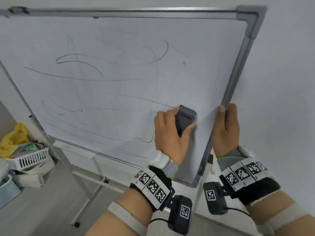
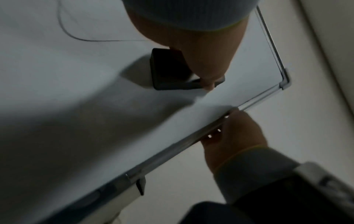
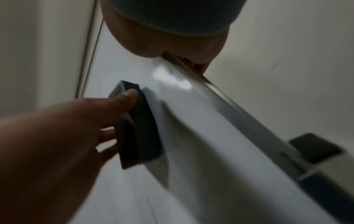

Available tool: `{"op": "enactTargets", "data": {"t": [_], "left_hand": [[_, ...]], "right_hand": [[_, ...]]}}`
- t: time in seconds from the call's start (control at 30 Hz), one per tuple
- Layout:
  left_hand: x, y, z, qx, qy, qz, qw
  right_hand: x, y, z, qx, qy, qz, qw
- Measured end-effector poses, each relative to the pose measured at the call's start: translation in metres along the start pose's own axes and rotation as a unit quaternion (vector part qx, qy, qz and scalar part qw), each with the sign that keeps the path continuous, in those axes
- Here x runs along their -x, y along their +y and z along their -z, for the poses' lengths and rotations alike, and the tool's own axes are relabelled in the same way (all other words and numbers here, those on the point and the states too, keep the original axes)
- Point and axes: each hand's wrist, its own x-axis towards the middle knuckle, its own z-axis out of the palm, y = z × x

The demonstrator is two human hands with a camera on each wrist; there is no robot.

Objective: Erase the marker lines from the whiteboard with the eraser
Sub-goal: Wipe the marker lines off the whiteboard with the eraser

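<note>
The whiteboard (image 1: pixel 196 48) stands tilted on its stand, and thin dark marker lines (image 1: pixel 95 79) cross its left and middle. My left hand (image 1: pixel 176 122) grips the grey eraser (image 1: pixel 185 117) and presses it flat against the board near the lower right, at the end of one line. In the left wrist view the eraser (image 2: pixel 168 69) lies dark under my thumb. My right hand (image 1: pixel 226 110) holds the board's grey right frame edge, thumb in front and fingers behind. The right wrist view shows the eraser (image 3: pixel 138 130) on the board beside that frame.
A white slatted basket (image 1: pixel 32 159), a yellow bag (image 1: pixel 15 135) and a pale blue bin (image 1: pixel 6 189) sit on the floor at the lower left. The stand's legs (image 1: pixel 90 196) run under the board. A plain wall (image 1: pixel 281 82) lies right of the frame.
</note>
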Motion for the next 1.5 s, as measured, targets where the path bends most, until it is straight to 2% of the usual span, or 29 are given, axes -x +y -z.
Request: {"op": "enactTargets", "data": {"t": [0.07,0.13,0.23,0.3,0.37,0.47,0.53,0.6,0.67,0.7,0.77,0.83,0.9,0.93,1.0,1.1,1.17,1.23,1.33,1.4,1.43,1.5], "left_hand": [[-0.002,-0.009,0.004,-0.019,0.008,0.001,1.000],[0.000,-0.030,0.011,-0.010,0.050,0.081,0.995],[-0.003,-0.057,0.025,0.021,0.107,0.221,0.969],[-0.013,-0.055,0.031,0.030,0.117,0.234,0.965],[-0.029,-0.030,0.034,0.037,0.121,0.186,0.974],[-0.053,0.036,0.028,0.015,0.086,0.028,0.996],[-0.063,0.075,0.021,-0.036,0.044,-0.078,0.995],[-0.068,0.088,0.015,-0.079,0.028,-0.133,0.987],[-0.072,0.075,0.021,-0.092,0.037,-0.127,0.987],[-0.075,0.061,0.028,-0.083,0.052,-0.092,0.991],[-0.085,0.024,0.045,-0.040,0.101,0.024,0.994],[-0.103,-0.005,0.065,0.008,0.152,0.124,0.981],[-0.120,-0.006,0.074,0.025,0.185,0.150,0.971],[-0.125,0.006,0.073,0.026,0.193,0.133,0.972],[-0.128,0.045,0.064,0.025,0.174,0.051,0.983],[-0.117,0.103,0.040,-0.030,0.065,-0.111,0.991],[-0.114,0.112,0.035,-0.063,0.039,-0.157,0.985],[-0.123,0.093,0.047,-0.060,0.072,-0.127,0.987],[-0.149,0.033,0.085,-0.044,0.158,0.023,0.986],[-0.164,0.005,0.108,-0.025,0.172,0.118,0.978],[-0.166,0.001,0.113,-0.021,0.175,0.135,0.975],[-0.160,0.015,0.106,-0.011,0.177,0.099,0.979]], "right_hand": [[-0.004,-0.002,-0.001,0.003,0.006,0.003,1.000],[-0.005,0.001,0.000,0.011,0.001,0.003,1.000],[-0.006,0.002,0.000,0.016,-0.009,-0.007,1.000],[-0.006,-0.002,0.001,0.014,-0.021,-0.013,1.000],[-0.008,-0.011,0.003,0.004,-0.024,-0.018,1.000],[-0.025,-0.035,0.006,-0.010,0.000,0.002,1.000],[-0.038,-0.051,0.009,-0.022,0.023,0.021,0.999],[-0.045,-0.055,0.010,-0.029,0.030,0.032,0.999],[-0.048,-0.056,0.013,-0.031,0.025,0.036,0.999],[-0.049,-0.057,0.015,-0.031,0.019,0.036,0.999],[-0.050,-0.057,0.018,-0.026,0.008,0.037,0.999],[-0.049,-0.059,0.017,-0.018,-0.004,0.032,0.999],[-0.047,-0.060,0.015,-0.012,-0.010,0.021,1.000],[-0.047,-0.062,0.015,-0.016,-0.010,0.015,1.000],[-0.051,-0.068,0.015,-0.022,-0.001,0.010,1.000],[-0.062,-0.079,0.016,-0.020,0.022,0.026,0.999],[-0.065,-0.081,0.015,-0.016,0.029,0.039,0.999],[-0.066,-0.081,0.015,-0.013,0.023,0.042,0.999],[-0.067,-0.080,0.015,-0.014,0.016,0.038,0.999],[-0.066,-0.081,0.014,-0.016,0.016,0.042,0.999],[-0.065,-0.082,0.012,-0.018,0.016,0.045,0.999],[-0.062,-0.083,0.010,-0.028,0.021,0.042,0.998]]}}
